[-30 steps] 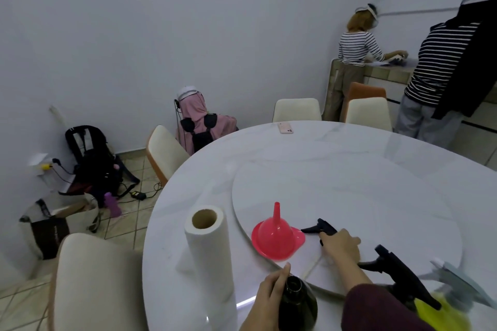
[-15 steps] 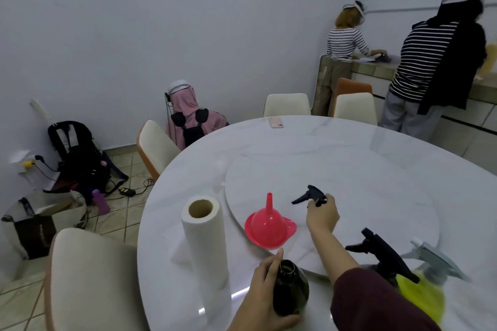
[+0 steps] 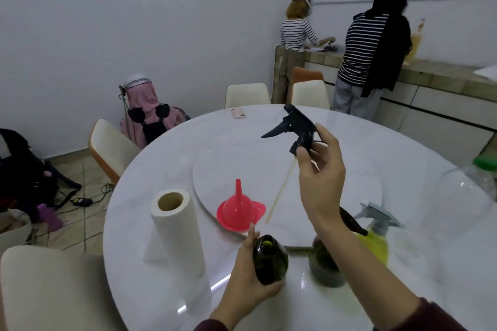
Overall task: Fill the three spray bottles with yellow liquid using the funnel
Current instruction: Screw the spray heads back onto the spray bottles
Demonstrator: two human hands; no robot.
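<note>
**Sprayer held over the marble table**

White marble table is carrying everything. The left hand is wrapping its fingers round an open dark bottle standing near the front edge. The right hand is pinching a black sprayer in the air above the turntable, its tube hanging down. A pink funnel is sitting upside down on the turntable's rim. A yellow-filled bottle and another dark one are standing behind the right forearm. A paper roll is standing to the left.
</note>
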